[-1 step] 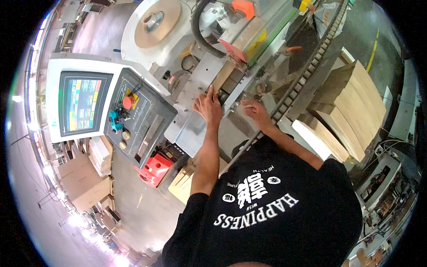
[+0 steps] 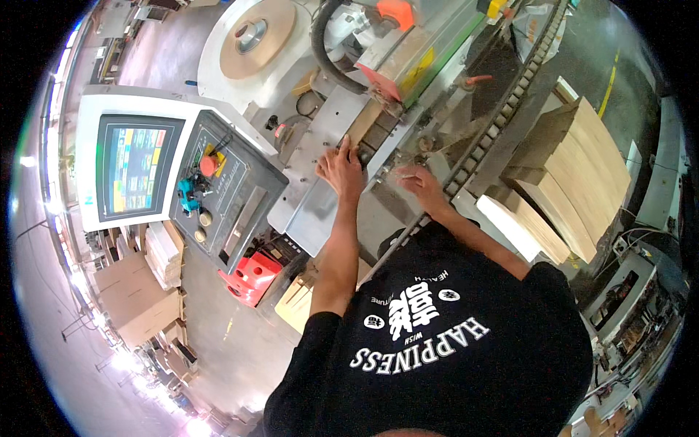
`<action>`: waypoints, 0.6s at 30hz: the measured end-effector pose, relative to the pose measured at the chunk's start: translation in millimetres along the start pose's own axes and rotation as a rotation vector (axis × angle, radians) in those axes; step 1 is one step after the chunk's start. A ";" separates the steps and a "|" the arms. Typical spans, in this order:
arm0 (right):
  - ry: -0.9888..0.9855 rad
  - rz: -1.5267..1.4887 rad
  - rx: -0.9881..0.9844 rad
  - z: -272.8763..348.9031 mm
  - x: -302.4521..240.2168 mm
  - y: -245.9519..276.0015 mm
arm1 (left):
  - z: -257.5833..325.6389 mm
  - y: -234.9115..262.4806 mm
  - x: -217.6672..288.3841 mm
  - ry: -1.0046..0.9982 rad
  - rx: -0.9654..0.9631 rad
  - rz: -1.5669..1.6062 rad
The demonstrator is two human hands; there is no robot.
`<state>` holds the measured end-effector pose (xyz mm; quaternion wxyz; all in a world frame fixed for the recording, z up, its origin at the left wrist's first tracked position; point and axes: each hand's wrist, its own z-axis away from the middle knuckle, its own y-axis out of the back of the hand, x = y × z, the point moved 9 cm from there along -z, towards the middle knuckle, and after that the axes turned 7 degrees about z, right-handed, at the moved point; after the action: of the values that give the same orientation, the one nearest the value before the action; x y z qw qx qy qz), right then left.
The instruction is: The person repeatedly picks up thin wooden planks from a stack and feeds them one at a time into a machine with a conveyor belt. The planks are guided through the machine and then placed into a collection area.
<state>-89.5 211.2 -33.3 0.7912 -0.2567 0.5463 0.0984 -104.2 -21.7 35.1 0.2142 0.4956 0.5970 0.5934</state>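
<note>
While I lean over the machine, my left hand lies flat, fingers spread, on the grey metal tabletop, its fingertips touching the near end of a narrow wooden strip that runs away from me toward the red and green machine housing. My right hand rests just to the right, fingers loosely curled and pressing down beside the roller track; whether it holds anything I cannot tell. Neither hand is closed around the strip. To the left stands the control panel with its red button and a coloured screen. Far left sits a big roll of tan edge tape. To my right lie stacks of wooden boards, and a red box sits below the panel.
</note>
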 end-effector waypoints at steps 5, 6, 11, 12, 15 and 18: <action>0.029 0.161 -0.004 49.4 -16.3 40.6 | -19.6 -18.0 42.1 -0.069 0.111 -0.004; 0.015 0.157 -0.016 58.3 -17.2 45.0 | -23.9 -19.7 46.8 -0.111 0.171 -0.056; -0.096 0.297 0.076 97.5 -9.0 82.3 | -31.4 -14.7 54.8 -0.044 0.107 0.301; -0.093 0.364 0.122 108.1 -4.2 96.0 | -15.5 -14.5 91.6 -0.163 0.099 0.403; -0.189 0.589 0.199 136.3 12.6 115.1 | 69.5 -11.0 220.3 -0.545 -0.339 0.733; 0.206 0.802 0.219 138.0 3.1 99.1 | 189.5 -9.9 309.9 -1.286 -0.387 0.642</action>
<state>-19.2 365.9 -28.4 0.6540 0.0530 0.6864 0.3136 -76.9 336.4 90.4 0.4209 0.8485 0.0646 0.3142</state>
